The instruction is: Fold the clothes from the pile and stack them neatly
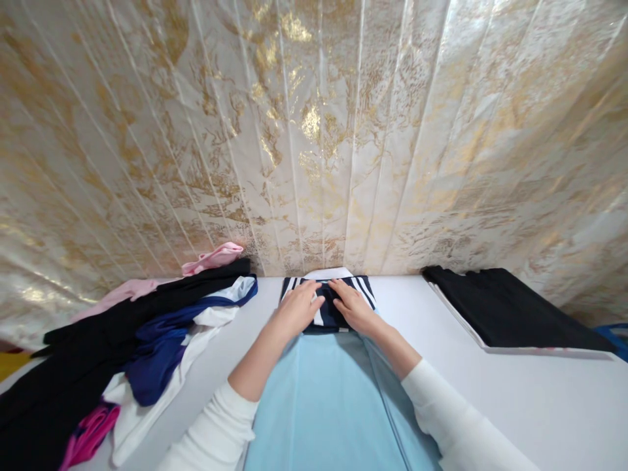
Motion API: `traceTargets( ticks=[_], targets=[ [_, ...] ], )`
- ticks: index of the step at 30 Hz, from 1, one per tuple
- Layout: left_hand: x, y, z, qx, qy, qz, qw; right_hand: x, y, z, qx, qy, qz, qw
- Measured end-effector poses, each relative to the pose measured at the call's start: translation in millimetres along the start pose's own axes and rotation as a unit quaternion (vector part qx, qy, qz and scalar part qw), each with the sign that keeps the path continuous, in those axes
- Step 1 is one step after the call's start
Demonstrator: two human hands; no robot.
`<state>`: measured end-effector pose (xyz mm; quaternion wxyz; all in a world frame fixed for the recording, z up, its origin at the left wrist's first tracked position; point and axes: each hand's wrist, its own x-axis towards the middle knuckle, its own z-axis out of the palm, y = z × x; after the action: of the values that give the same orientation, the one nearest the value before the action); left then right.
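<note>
A light blue garment point(326, 399) lies stretched out in front of me, running from the near edge of the view toward the wall. Its far end is a navy part with white stripes point(333, 319), where a bit of white fabric point(330, 273) also shows behind. My left hand point(297, 306) rests on the left half of that navy part, fingers extended. On the right half lies my right hand point(356, 307), flat with its fingers stretched forward. The two hands are close together but apart, and neither grips the cloth. The palms' undersides are hidden.
A loose heap of black clothes point(103, 327), with blue point(159, 356), white and pink pieces, lies on the left of the white table point(412, 314). At the right is a flat stack topped by folded black fabric point(515, 311). A gold-patterned curtain point(314, 144) hangs behind.
</note>
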<state>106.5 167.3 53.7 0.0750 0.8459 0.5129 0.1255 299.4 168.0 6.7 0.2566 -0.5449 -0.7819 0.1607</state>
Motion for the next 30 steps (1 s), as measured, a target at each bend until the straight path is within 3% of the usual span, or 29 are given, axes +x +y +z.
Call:
traceTargets(
  ticks=[3, 6, 12, 16, 20, 30],
  targets=[
    [0.4, 8.7, 26.9, -0.001, -0.027, 0.026, 0.999, -3.4, 20.9, -4.3, -0.071, 0.006, 0.060, 0.996],
    [-0.2, 5.0, 38.5, 0.005, -0.048, 0.025, 0.999, -6.1, 33.5, -2.8, -0.130, 0.006, 0.105, 0.986],
    [-1.1, -1.4, 40.7, 0.026, -0.046, 0.021, 0.998, -4.0, 27.0, -2.0, -0.199, 0.016, 0.145, 0.969],
    [2.6, -9.3, 39.8, 0.041, -0.009, 0.019, 0.999, -5.4, 10.5, -1.5, -0.224, 0.027, 0.134, 0.965],
    [7.0, -29.6, 38.7, 0.063, 0.018, -0.023, 0.998, -5.2, -1.8, 9.7, -0.221, 0.018, 0.115, 0.968],
    [9.0, -56.6, 52.8, 0.114, 0.057, -0.095, 0.987, 0.7, 5.6, 17.8, -0.208, 0.035, 0.152, 0.966]
  ],
)
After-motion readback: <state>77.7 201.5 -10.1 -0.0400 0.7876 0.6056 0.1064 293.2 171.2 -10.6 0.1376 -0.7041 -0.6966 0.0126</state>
